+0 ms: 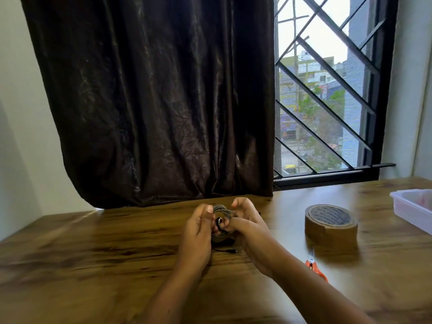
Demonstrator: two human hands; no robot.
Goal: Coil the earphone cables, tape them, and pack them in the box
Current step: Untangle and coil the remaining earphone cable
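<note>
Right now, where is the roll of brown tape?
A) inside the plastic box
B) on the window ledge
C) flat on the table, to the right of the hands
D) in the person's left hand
C: the roll of brown tape lies flat on the table, untouched, right of the left hand and right hand, which both hold the coiled earphone cable.

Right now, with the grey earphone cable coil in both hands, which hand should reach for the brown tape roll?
Right hand: the brown tape roll and orange-handled scissors lie on its side; the left hand can likely hold the grey coiled earphone cable alone.
</note>
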